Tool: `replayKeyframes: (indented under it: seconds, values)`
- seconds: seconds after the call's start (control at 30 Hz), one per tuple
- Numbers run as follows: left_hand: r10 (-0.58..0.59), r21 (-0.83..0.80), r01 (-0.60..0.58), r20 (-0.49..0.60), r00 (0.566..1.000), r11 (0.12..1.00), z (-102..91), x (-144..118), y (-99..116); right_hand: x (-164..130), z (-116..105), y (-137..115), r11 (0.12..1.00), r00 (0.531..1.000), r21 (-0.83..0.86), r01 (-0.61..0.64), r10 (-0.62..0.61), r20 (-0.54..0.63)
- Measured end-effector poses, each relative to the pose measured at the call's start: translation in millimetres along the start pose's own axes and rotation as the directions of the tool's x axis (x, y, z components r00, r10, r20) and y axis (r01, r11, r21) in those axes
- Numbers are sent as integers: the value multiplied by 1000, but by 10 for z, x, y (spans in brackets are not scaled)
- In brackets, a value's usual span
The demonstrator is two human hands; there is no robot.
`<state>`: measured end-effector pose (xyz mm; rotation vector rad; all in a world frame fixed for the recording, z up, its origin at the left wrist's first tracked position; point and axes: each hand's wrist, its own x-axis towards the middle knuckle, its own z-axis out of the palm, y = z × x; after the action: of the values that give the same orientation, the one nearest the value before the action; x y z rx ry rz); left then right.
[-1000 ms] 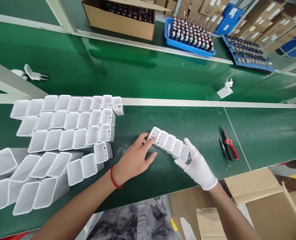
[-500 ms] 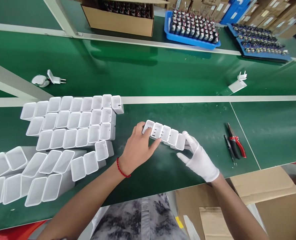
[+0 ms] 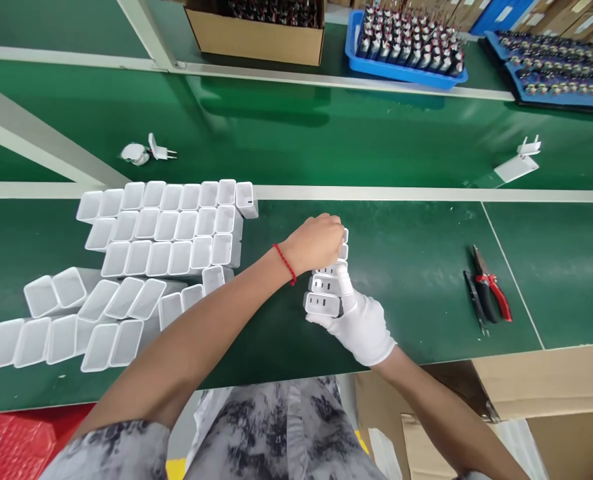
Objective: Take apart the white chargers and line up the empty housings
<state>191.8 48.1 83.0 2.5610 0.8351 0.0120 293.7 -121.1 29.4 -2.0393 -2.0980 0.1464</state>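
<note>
A short row of white plastic cases (image 3: 322, 305) stands between my hands over the green bench, running away from me. Small dark slots show on the faces of the nearer ones. My bare left hand (image 3: 319, 243), with a red string bracelet at the wrist, is closed over the far end of the row and hides part of it; its fingertips are out of sight. In a white glove, my right hand (image 3: 361, 327) grips the near end, thumb along the right side and fingers around the bottom. To the left, many open white cases (image 3: 166, 259) stand in rows.
Red-handled pliers (image 3: 491, 287) and dark tweezers (image 3: 475, 300) lie at the right. White plug adapters (image 3: 519, 167) rest behind the bench rail. On the shelf sit a cardboard box (image 3: 256, 43) and a blue tray (image 3: 406, 75) of small parts. An open carton (image 3: 541, 380) stands below right.
The row of cases has turned from lying crosswise to pointing away from me, slotted faces now showing. My left hand has moved to its far end, my right to its near end. The view has shifted.
</note>
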Motion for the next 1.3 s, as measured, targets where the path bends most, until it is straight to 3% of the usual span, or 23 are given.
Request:
replayKeyframes:
  seconds: [0.13, 0.2, 0.27, 0.3, 0.33, 0.37, 0.4, 0.47, 0.53, 0.6, 0.67, 0.8, 0.93, 1.1, 1.23, 1.3]
  values:
    - [41, -43, -41, -12, 999, 998, -123, -120, 2, -71, -240, 5, 995, 998, 91, 35, -30, -53]
    - [42, -110, -58, -146, 988, 992, -222, -393, 66, -30, -430, 158, 975, 986, 192, 112, -84, -147]
    - [-35, -271, -51, -303, 952, 961, -255, -776, 182, 118, -572, 352, 952, 967, 265, 153, -88, -240]
    - [-112, -380, 0, -273, 955, 925, -224, -981, 253, 228, -606, 443, 942, 965, 302, 147, -70, -251]
    - [-135, -495, 49, -138, 981, 867, -154, -1177, 328, 354, -612, 522, 930, 971, 345, 131, -50, -235]
    - [-78, -592, 88, 42, 996, 801, -48, -1352, 401, 488, -592, 584, 915, 980, 389, 112, -36, -198]
    - [-65, -643, 162, 172, 983, 748, 89, -1496, 470, 622, -551, 626, 897, 987, 430, 103, -39, -157]
    - [-177, -703, 259, 189, 966, 663, 403, -1671, 581, 858, -431, 653, 861, 991, 493, 127, -90, -98]
    - [-287, -799, 306, 174, 942, 519, 678, -1708, 647, 1018, -304, 619, 831, 983, 527, 178, -169, -66]
    - [-379, -870, 314, 164, 911, 380, 843, -1662, 663, 1089, -204, 559, 795, 974, 579, 182, -226, 4]
    - [-447, -891, 317, 152, 882, 324, 895, -1594, 635, 1095, -137, 505, 774, 974, 623, 112, -210, 86]
    - [-566, -847, 364, 92, 819, 388, 843, -1465, 474, 1050, -70, 415, 791, 995, 608, -73, 20, 93]
    - [-677, -786, 346, -121, 726, 512, 734, -1317, 171, 1028, -64, 308, 857, 984, 484, -176, 169, 59]
    - [-711, -790, 285, -251, 657, 542, 602, -1177, -139, 1034, -82, 232, 901, 981, 386, -196, 176, 87]
    - [-710, -810, 198, -333, 621, 552, 612, -1190, -95, 1073, -75, 137, 906, 994, 410, -105, 107, 19]
    - [-702, -813, 187, -331, 631, 551, 644, -1245, -2, 1098, -72, 54, 894, 994, 434, -112, 108, 34]
